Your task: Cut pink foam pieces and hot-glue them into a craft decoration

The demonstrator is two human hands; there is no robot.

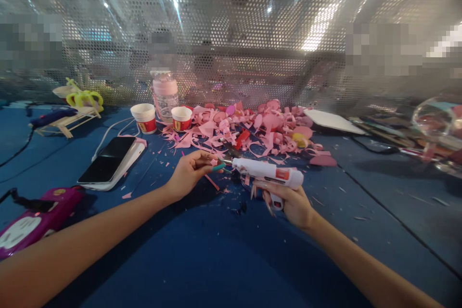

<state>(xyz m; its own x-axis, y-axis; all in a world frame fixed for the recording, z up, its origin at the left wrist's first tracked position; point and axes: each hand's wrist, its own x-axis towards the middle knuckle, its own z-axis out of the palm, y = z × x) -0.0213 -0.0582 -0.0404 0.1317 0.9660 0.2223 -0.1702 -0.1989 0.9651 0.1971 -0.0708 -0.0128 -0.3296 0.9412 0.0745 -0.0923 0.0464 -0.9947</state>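
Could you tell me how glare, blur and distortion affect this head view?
In the head view, ceiling lights flare into streaks across the mesh screen; pixelated blocks mask parts of the background. The edges bend and smear, so the glass at right is blurred. The middle is sharper: the left hand, the right hand and the glue gun read clearly, with soft shadows on the blue table.

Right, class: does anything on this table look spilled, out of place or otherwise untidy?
Yes. Pink paper scraps lie heaped behind the hands, with small bits strewn over the blue table. The right hand holds a white glue gun; the left hand pinches a small piece at its nozzle.
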